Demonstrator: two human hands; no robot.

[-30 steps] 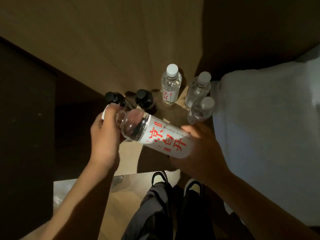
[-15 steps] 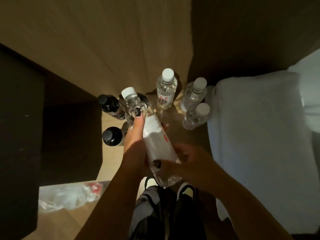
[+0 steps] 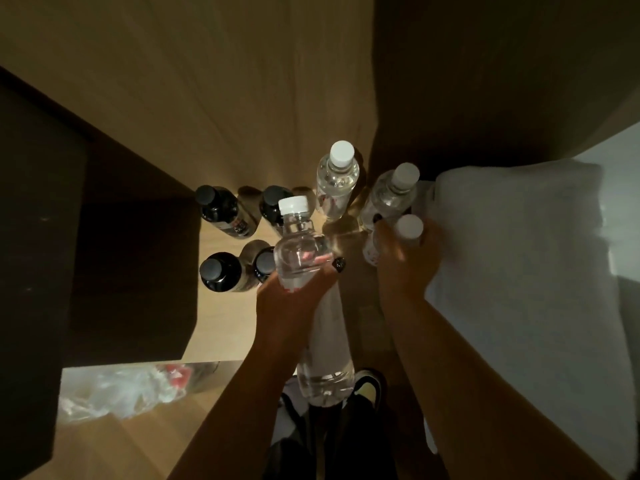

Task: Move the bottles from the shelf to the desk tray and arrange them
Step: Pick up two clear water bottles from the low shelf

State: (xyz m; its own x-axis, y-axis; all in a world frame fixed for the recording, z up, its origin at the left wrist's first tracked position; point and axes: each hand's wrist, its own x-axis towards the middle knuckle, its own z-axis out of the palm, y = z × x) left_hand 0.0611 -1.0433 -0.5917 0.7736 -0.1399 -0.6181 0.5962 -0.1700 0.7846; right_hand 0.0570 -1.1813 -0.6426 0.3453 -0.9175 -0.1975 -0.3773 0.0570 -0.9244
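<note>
Left hand [image 3: 294,299] is wrapped around a bottle [image 3: 304,258], arm reaching forward. Right hand [image 3: 405,261] is curled around a small bottle [image 3: 410,227], arm extended.

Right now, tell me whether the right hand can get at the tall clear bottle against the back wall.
Probably yes: the right hand is closing on a nearer white-capped bottle, and the tall clear bottle stands just beyond with its cap unobstructed.
</note>
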